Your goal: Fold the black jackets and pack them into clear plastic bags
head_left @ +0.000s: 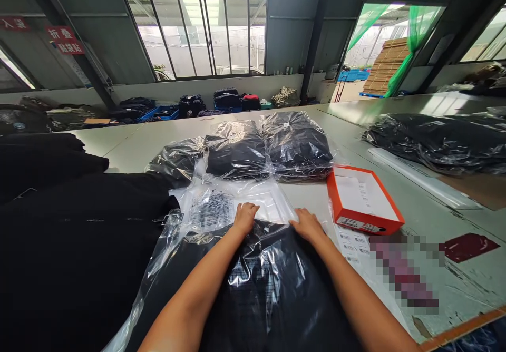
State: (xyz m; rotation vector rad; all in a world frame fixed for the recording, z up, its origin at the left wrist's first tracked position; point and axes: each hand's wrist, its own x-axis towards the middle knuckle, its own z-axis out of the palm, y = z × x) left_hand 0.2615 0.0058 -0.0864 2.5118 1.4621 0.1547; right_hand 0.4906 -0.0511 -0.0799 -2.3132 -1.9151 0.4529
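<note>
A black folded garment (300, 289) lies in front of me inside a clear plastic bag (272, 283) with printed text on it. My left hand (245, 218) is at the far edge of this bag, fingers bent over the plastic. To its right, my right hand (309, 224) pinches the same far edge near the garment's corner. Just beyond both hands lies a stack of flat clear bags (211, 207) with printed text. A large pile of black garments (79, 252) rises on the left, close against the bag's side.
Bagged black garments (237, 152) lie across the table beyond the hands. On the right stand an orange-rimmed box (366, 226) and barcode label sheets (350, 246). More bagged garments (446, 138) lie farther right, near a dark red piece (470, 246) on the worn tabletop (474, 283).
</note>
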